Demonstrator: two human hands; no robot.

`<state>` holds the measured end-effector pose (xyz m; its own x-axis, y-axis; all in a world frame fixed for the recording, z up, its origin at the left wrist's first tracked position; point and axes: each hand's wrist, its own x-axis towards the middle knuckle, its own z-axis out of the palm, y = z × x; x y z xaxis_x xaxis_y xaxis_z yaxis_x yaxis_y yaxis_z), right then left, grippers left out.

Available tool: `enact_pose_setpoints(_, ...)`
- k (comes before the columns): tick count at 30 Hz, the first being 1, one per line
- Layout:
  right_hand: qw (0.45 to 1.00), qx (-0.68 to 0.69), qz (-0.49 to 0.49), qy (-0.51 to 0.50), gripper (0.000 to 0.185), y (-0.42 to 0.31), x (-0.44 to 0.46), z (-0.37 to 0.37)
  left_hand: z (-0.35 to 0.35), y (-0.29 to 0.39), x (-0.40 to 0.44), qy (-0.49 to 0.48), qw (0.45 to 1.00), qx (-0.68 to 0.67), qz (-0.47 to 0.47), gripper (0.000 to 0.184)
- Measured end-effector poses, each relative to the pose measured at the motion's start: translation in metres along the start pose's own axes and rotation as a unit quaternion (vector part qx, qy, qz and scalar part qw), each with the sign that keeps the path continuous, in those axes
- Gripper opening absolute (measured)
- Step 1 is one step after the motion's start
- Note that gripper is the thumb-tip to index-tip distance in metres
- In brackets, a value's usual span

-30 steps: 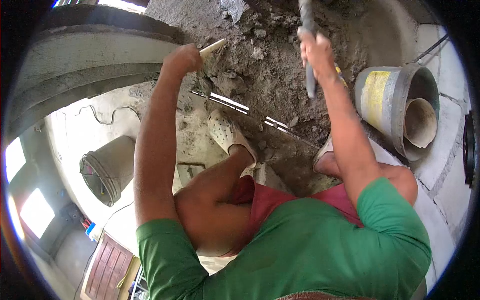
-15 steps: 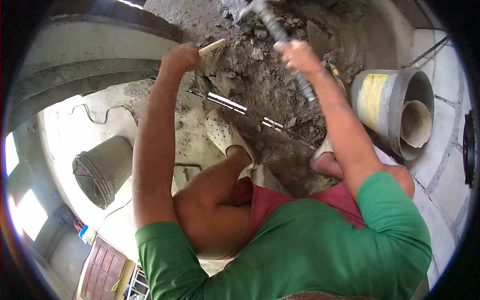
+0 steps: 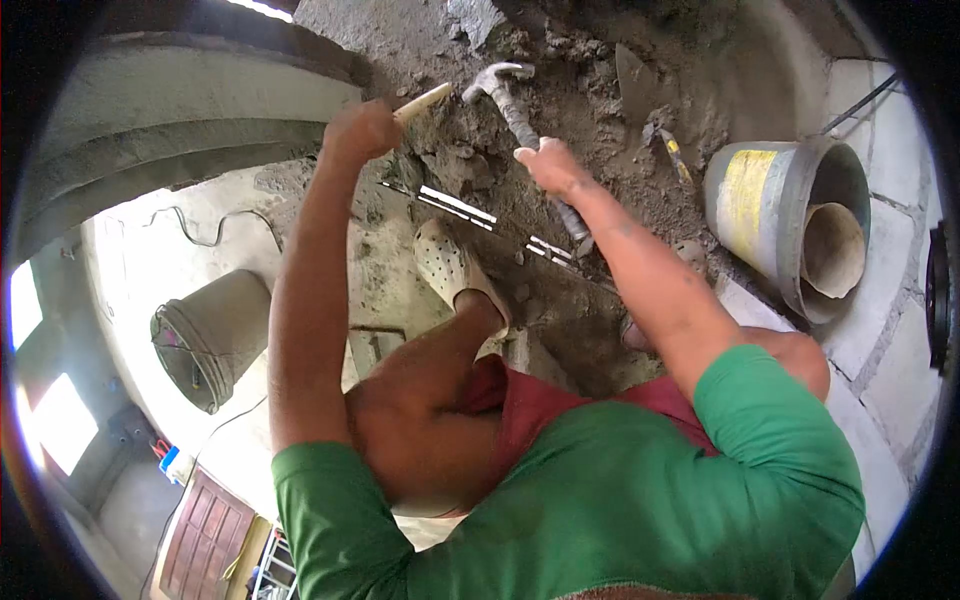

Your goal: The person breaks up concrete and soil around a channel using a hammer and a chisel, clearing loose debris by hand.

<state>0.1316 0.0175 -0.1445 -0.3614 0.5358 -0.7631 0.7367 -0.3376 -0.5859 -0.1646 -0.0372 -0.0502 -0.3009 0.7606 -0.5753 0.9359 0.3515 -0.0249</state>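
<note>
My left hand (image 3: 362,132) is closed round a pale, light-coloured stick (image 3: 424,103), whose free end points up and right over the rough grey mortar (image 3: 455,165). A claw hammer (image 3: 515,112) with a grey-wrapped handle is in my right hand (image 3: 553,168); its metal head lies just right of the stick's tip, with a small gap between them. The handle's lower end sticks out below my fist. To the right, a trowel (image 3: 672,155) with a yellow-and-dark handle lies on the mortar.
A grey bucket with a yellow label (image 3: 745,200) lies tilted at the right, a smaller container (image 3: 833,250) inside. Another bucket (image 3: 228,325) stands at the left. Curved concrete steps (image 3: 200,110) rise at upper left. White strips (image 3: 458,205) lie before my feet.
My right hand has swung the hammer left and down, bringing its head close to the stick. The trowel's handle has come into fuller view. My left hand has barely moved.
</note>
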Motion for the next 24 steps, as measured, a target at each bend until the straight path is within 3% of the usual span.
enact_pose_setpoints(2,0.991,-0.072,-0.102,0.039,0.048,-0.001,-0.021,-0.022,0.032,-0.023,-0.006,0.014,0.999,-0.010,0.029,0.027)
enact_pose_setpoints(4,0.991,-0.065,-0.103,0.050,0.048,0.008,-0.033,-0.033,0.059,-0.043,-0.031,0.049,0.994,-0.102,-0.001,0.032)
enact_pose_setpoints(6,0.998,0.030,-0.020,0.051,0.047,0.001,-0.062,-0.048,0.056,-0.042,-0.065,0.037,0.991,-0.126,0.008,0.039)
enact_pose_setpoints(9,0.994,0.098,-0.009,0.054,0.066,0.027,-0.062,-0.057,0.218,-0.111,-0.052,0.270,0.934,-0.218,0.090,0.042)
enact_pose_setpoints(11,0.990,0.128,0.001,0.060,0.089,0.051,-0.066,-0.060,0.204,-0.112,-0.028,0.225,0.953,-0.177,0.102,0.041)
enact_pose_setpoints(13,0.988,0.144,0.018,0.049,0.088,0.070,-0.066,-0.059,0.144,-0.082,-0.043,0.102,0.947,-0.305,0.018,0.037)
enact_pose_setpoints(16,0.989,0.140,0.021,0.040,0.086,0.090,-0.059,-0.059,0.084,-0.073,-0.050,0.056,0.954,-0.290,0.061,0.035)
enact_pose_setpoints(18,0.989,0.132,0.058,0.018,0.034,0.104,-0.059,-0.062,0.048,-0.061,-0.071,0.053,0.957,-0.281,0.040,0.033)
enact_pose_setpoints(20,0.984,0.160,0.081,-0.004,0.033,0.106,-0.067,-0.069,0.019,-0.056,-0.099,-0.029,0.958,-0.282,-0.031,0.034)
enact_pose_setpoints(22,0.988,0.128,0.086,0.013,0.033,0.119,-0.068,-0.073,0.013,-0.062,-0.114,0.001,0.966,-0.259,0.016,0.035)
enact_pose_setpoints(24,0.989,0.118,0.087,0.001,0.037,0.127,-0.061,-0.078,-0.008,-0.052,-0.132,-0.056,0.944,-0.310,-0.096,0.036)
